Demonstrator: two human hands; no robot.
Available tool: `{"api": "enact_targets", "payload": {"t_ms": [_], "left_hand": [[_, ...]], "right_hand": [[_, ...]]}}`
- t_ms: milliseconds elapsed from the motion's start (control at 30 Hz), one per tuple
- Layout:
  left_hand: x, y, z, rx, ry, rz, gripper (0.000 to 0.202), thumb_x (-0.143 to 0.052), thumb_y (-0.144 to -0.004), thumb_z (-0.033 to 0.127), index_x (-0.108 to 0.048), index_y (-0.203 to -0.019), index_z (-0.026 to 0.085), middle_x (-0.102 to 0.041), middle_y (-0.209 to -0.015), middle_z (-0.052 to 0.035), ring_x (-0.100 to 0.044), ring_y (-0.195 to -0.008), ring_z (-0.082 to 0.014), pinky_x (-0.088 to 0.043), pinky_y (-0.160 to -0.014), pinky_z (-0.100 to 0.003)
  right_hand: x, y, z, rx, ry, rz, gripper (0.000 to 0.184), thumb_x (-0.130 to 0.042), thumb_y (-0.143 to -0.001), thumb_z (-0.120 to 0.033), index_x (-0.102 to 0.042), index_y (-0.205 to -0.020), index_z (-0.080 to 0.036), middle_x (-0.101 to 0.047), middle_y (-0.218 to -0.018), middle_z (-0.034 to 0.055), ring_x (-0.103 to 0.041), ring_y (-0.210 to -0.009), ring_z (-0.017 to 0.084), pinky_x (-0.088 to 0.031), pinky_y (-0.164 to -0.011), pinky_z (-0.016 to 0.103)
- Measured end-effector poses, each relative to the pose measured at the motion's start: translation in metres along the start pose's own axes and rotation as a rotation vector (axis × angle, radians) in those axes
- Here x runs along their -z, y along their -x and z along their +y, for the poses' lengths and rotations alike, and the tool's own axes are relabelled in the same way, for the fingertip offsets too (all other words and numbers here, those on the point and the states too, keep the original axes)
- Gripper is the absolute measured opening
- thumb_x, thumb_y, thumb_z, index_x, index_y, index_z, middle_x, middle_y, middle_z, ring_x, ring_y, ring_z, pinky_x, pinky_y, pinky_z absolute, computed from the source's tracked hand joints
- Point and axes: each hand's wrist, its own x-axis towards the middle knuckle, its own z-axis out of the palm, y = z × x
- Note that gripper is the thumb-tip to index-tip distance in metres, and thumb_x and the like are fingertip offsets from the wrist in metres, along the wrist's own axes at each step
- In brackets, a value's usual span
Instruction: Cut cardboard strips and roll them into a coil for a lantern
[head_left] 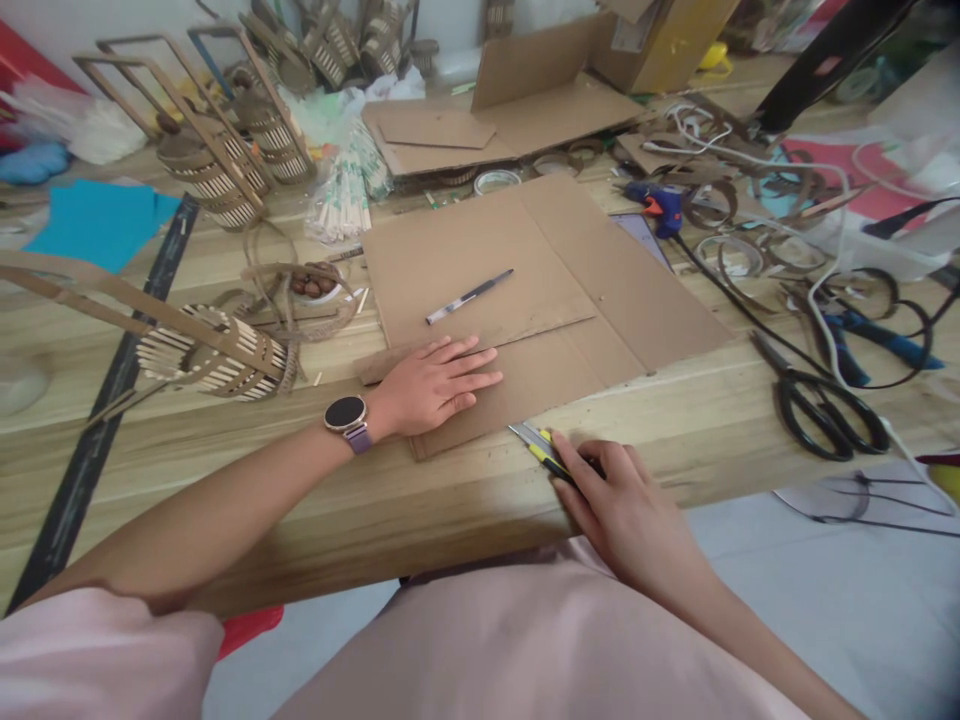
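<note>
A large brown cardboard sheet (600, 280) lies flat on the wooden table (712, 430). My left hand (435, 385) rests on its near part, fingers stretched flat and pressing a narrow cardboard strip (373, 365). My right hand (615, 500) is closed round a yellow and black utility knife (534, 444), whose blade tip touches the cardboard's near edge. A black and white pen (469, 297) lies loose on the sheet above my left hand. A dark watch sits on my left wrist.
Black scissors (825, 405) lie at the right near cables, blue pliers (877, 340) and a blue glue gun (660, 205). Stick-and-cardboard basket models (214, 355) stand at the left. More cardboard pieces (487, 130) and a box lie at the back. A black ruler (112, 380) crosses the left side.
</note>
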Motion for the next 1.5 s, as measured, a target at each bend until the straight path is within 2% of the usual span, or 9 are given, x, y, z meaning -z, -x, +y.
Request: {"api": "enact_targets", "payload": {"t_ms": [200, 467, 567, 633, 733, 833, 1033, 1200, 1500], "left_hand": [[0.002, -0.001, 0.000, 0.019, 0.003, -0.005, 0.046, -0.030, -0.107, 0.039, -0.047, -0.148, 0.029, -0.040, -0.159, 0.0002, -0.028, -0.150, -0.0246, -0.020, -0.123, -0.046], [0.002, -0.002, 0.002, 0.036, -0.011, -0.003, 0.046, -0.031, -0.107, 0.037, -0.047, -0.149, 0.026, -0.041, -0.159, -0.0016, -0.029, -0.149, -0.0263, -0.021, -0.122, -0.048], [0.010, -0.007, -0.006, -0.018, -0.029, -0.026, 0.045, -0.031, -0.106, 0.037, -0.050, -0.146, 0.027, -0.042, -0.158, -0.0024, -0.034, -0.147, -0.0265, -0.028, -0.119, -0.048], [0.015, -0.013, -0.017, -0.074, -0.031, -0.019, 0.045, -0.031, -0.106, 0.036, -0.053, -0.144, 0.026, -0.036, -0.161, -0.0041, -0.041, -0.142, -0.0256, -0.031, -0.117, -0.045], [0.015, -0.022, -0.032, -0.017, -0.073, 0.049, 0.048, -0.037, -0.104, 0.041, -0.046, -0.149, 0.027, -0.021, -0.166, -0.0094, -0.029, -0.147, -0.0341, -0.019, -0.119, -0.059], [0.007, -0.026, -0.040, 0.056, -0.057, 0.000, 0.052, -0.038, -0.103, 0.046, -0.040, -0.153, 0.029, -0.025, -0.165, -0.0115, -0.014, -0.151, -0.0414, -0.017, -0.114, -0.070], [-0.001, -0.026, -0.038, 0.069, -0.060, -0.009, 0.051, -0.036, -0.104, 0.045, -0.037, -0.154, 0.032, -0.028, -0.164, -0.0074, -0.011, -0.152, -0.0396, -0.017, -0.116, -0.067], [0.002, -0.027, -0.036, 0.090, -0.056, -0.023, 0.051, -0.035, -0.104, 0.044, -0.035, -0.154, 0.034, -0.026, -0.165, -0.0059, -0.010, -0.153, -0.0392, -0.016, -0.117, -0.067], [0.001, -0.028, -0.033, 0.109, -0.070, -0.033, 0.051, -0.037, -0.104, 0.042, -0.036, -0.154, 0.034, -0.025, -0.165, -0.0052, -0.008, -0.153, -0.0381, -0.015, -0.117, -0.066]], "right_hand": [[0.002, -0.005, 0.000, 0.045, 0.021, -0.022, 0.043, -0.041, -0.101, -0.031, -0.058, -0.137, -0.013, -0.061, -0.100, 0.0147, -0.058, -0.089, 0.026, -0.057, -0.074, 0.039], [-0.007, 0.004, -0.009, 0.057, -0.007, -0.014, 0.042, -0.042, -0.099, -0.030, -0.057, -0.137, -0.020, -0.060, -0.099, 0.0122, -0.059, -0.090, 0.025, -0.057, -0.070, 0.036], [-0.007, 0.003, -0.011, 0.068, -0.003, -0.024, 0.042, -0.042, -0.099, -0.030, -0.058, -0.136, -0.017, -0.061, -0.100, 0.0134, -0.059, -0.090, 0.026, -0.057, -0.069, 0.037], [-0.007, 0.002, -0.011, 0.076, -0.007, -0.015, 0.043, -0.041, -0.099, -0.030, -0.058, -0.136, -0.016, -0.061, -0.100, 0.0139, -0.059, -0.089, 0.026, -0.058, -0.069, 0.038], [-0.008, 0.001, -0.011, 0.078, -0.009, -0.004, 0.044, -0.041, -0.100, -0.031, -0.056, -0.139, -0.018, -0.061, -0.099, 0.0132, -0.058, -0.088, 0.026, -0.057, -0.071, 0.039], [-0.010, -0.002, -0.012, 0.081, -0.009, 0.004, 0.046, -0.040, -0.100, -0.031, -0.054, -0.142, -0.019, -0.061, -0.099, 0.0134, -0.058, -0.089, 0.026, -0.058, -0.070, 0.040], [-0.012, -0.009, -0.010, 0.176, -0.011, -0.014, 0.045, -0.041, -0.100, -0.030, -0.055, -0.138, -0.013, -0.061, -0.099, 0.0148, -0.058, -0.089, 0.026, -0.058, -0.069, 0.039], [-0.018, -0.007, -0.016, 0.192, -0.032, -0.028, 0.045, -0.042, -0.098, -0.028, -0.054, -0.140, -0.019, -0.060, -0.098, 0.0124, -0.058, -0.089, 0.025, -0.056, -0.065, 0.035], [-0.016, -0.024, -0.025, 0.264, 0.010, -0.009, 0.041, -0.039, -0.098, -0.027, -0.061, -0.130, -0.014, -0.060, -0.096, 0.0131, -0.059, -0.087, 0.025, -0.055, -0.063, 0.033]]}}
